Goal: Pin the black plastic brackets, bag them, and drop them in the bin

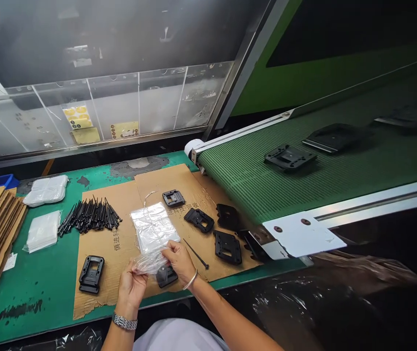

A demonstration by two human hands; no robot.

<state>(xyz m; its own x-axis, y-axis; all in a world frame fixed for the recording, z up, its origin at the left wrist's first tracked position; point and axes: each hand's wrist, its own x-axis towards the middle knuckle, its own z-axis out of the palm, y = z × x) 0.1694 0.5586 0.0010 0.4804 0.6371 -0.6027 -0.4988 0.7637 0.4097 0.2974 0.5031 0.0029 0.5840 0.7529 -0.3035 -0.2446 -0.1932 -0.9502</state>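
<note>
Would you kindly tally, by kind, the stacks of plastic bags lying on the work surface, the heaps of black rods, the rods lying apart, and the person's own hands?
Stacks of plastic bags: 3
Heaps of black rods: 1
Rod lying apart: 1
Left hand and right hand: 2
Total: 7

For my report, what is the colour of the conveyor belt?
The conveyor belt is green; it shows best in the head view.

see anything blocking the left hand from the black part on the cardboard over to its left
Nothing visible: only cardboard lies between the left hand and that black part. Both hands, the right hand too, hold transparent plastic.
</note>
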